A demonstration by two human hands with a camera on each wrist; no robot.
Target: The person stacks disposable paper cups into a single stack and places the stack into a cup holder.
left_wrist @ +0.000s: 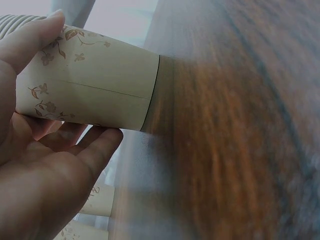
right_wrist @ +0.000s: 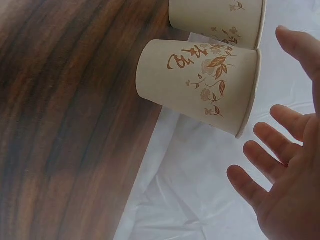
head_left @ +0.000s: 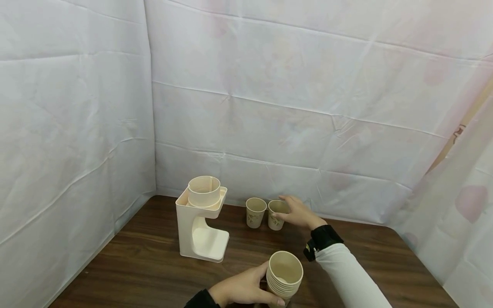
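The left hand (head_left: 240, 290) grips a stack of paper cups (head_left: 284, 277) near the front edge of the wooden surface (head_left: 154, 265). Its fingers are curled around the lower wall of the stack, thumb on the near side; in the left wrist view the thumb lies over the printed wall of the stack (left_wrist: 90, 85) and the other fingers (left_wrist: 95, 150) cup it from below. The base of the stack meets the surface just beyond the fingertips. The stack stands upright, open end up, with several rims showing one above another.

The right hand (head_left: 298, 212) is extended toward the back of the surface. Its fingers (right_wrist: 265, 170) are spread apart and straight, clamped on nothing. The right cup (head_left: 277, 214), a single paper cup, stands upright directly at the fingertips; in the head view the fingers reach over its rim, while the right wrist view shows a gap between the fingers and the cup (right_wrist: 202, 85). Whether contact exists cannot be told for certain.

The left cup (head_left: 255, 211), a 2nd single cup, stands just beside the first, on the side away from the right fingers. Both carry a brown floral print.

A cream cup dispenser stand (head_left: 202, 222) stands farther out from the left fingers, well apart from both hands. White sheeting (head_left: 269, 107) encloses the surface on the back and sides.
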